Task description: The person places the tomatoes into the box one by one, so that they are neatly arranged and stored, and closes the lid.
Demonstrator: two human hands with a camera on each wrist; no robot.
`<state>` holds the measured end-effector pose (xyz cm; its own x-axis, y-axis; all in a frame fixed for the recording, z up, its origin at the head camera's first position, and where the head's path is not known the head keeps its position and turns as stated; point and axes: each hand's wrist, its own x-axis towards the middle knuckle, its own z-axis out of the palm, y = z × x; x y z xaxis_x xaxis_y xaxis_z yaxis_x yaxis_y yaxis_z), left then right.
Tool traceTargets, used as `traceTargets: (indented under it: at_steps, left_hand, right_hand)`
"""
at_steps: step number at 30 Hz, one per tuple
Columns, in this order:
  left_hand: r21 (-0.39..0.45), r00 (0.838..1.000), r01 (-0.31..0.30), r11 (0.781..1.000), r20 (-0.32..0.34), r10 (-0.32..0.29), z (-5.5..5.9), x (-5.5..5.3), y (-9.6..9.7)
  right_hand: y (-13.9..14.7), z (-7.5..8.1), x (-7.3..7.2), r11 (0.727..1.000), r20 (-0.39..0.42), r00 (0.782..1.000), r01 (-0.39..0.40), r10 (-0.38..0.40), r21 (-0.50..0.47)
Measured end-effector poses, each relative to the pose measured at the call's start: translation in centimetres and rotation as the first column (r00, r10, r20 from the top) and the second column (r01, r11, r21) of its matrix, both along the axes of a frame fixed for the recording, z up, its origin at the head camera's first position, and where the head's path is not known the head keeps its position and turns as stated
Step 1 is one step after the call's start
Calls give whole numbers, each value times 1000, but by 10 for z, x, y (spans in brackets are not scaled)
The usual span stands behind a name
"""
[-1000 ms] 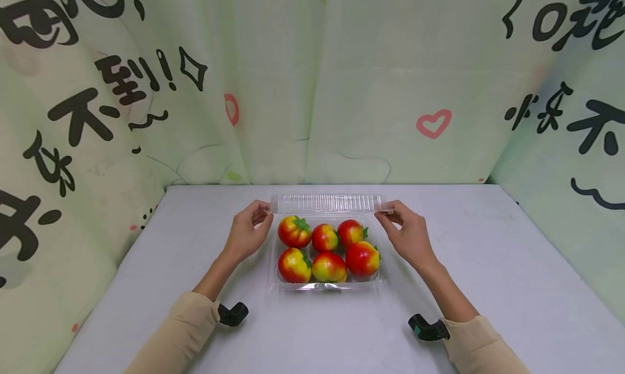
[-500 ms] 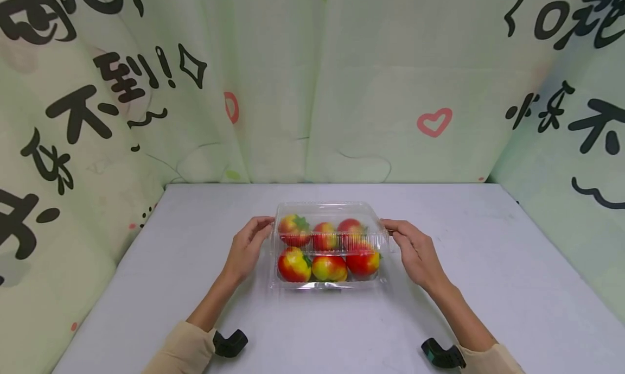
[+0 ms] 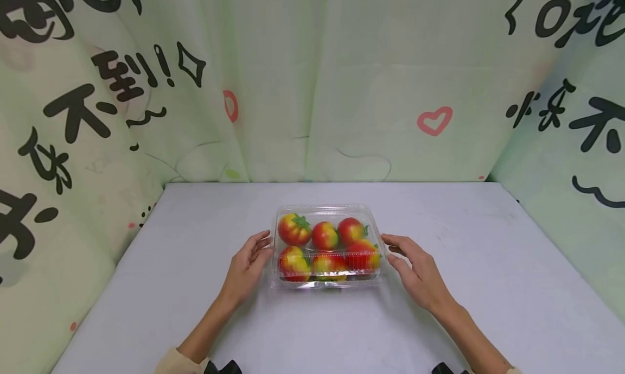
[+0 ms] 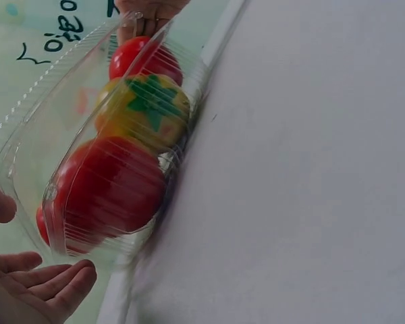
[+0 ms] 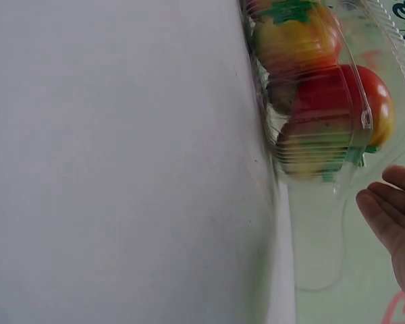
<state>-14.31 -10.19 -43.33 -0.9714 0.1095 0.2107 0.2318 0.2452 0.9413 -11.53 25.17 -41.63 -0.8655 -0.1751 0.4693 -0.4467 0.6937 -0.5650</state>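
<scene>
A clear plastic clamshell box (image 3: 326, 285) sits on the table with several red-and-yellow tomatoes (image 3: 295, 230) in it, some with green leafy tops. Its ribbed transparent lid (image 4: 27, 101) lies over the tomatoes, its front edge standing a little above the box's front rim. My left hand (image 3: 248, 268) is beside the box's left side, fingers loosely bent and fingertips close to the edge. On the opposite side, my right hand (image 3: 415, 268) has its fingers extended and thumb apart, fingertips right at the lid's right edge. Neither hand grips anything.
The white table (image 3: 146, 287) stretches around the box on all sides. Behind it and at both sides hangs a pale green curtain (image 3: 371, 92) printed with black characters and red hearts.
The lid, earlier raised at the back and held at both ends, has swung forward and down over the tomatoes. Both hands have released it and moved slightly toward the person.
</scene>
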Motion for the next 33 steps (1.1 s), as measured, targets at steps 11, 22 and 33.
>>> traceTargets:
  at_steps: [11, 22, 33]
  left_hand:
    - [-16, 1000, -5, 1000, 28, 5, -3, 16, 3]
    - [0, 999, 43, 999, 27, -43, -5, 24, -3]
    - [-11, 984, 148, 989, 98, -146, -8, 21, -8]
  right_hand:
    - [-8, -1, 16, 995, 120, 992, -23, 34, -97]
    - [-11, 4, 22, 992, 347, 938, 47, -4, -116]
    - [-11, 4, 25, 991, 499, 866, 91, -29, -100]
